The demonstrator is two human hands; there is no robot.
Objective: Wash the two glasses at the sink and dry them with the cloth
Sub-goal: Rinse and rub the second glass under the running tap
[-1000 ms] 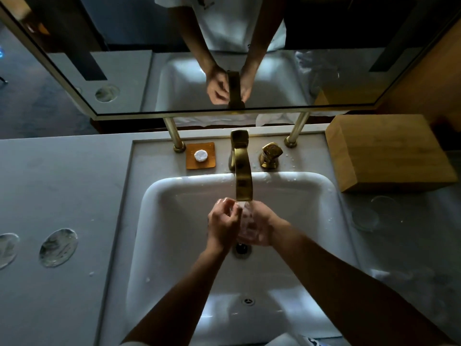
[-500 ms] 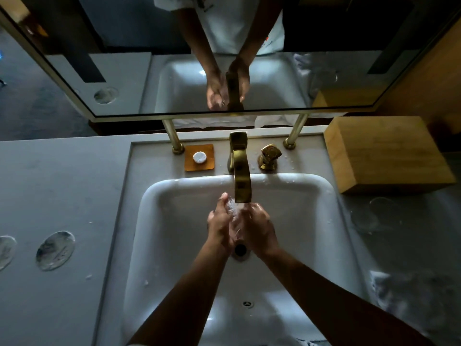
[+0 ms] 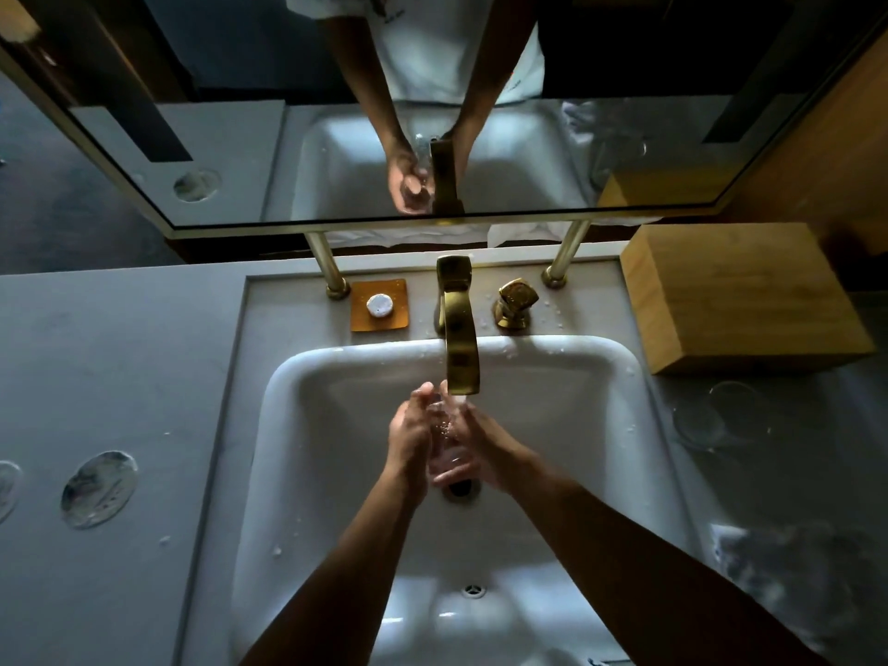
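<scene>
The left hand point(image 3: 408, 432) and right hand point(image 3: 480, 444) wrap round the clear drinking glass point(image 3: 444, 442) under the gold metal tap point(image 3: 460, 358) over the white sink point(image 3: 307, 425).

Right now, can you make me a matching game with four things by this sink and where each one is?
Things:
1. glass being washed
2. second glass
3. small round soap
4. wooden box

Places:
A. on the orange dish behind the basin
B. between both hands under the running tap
C. far right, beside the mirror
D. on the counter right of the basin, in front of the box

Pairs: 1-B, 2-D, 3-A, 4-C
</scene>
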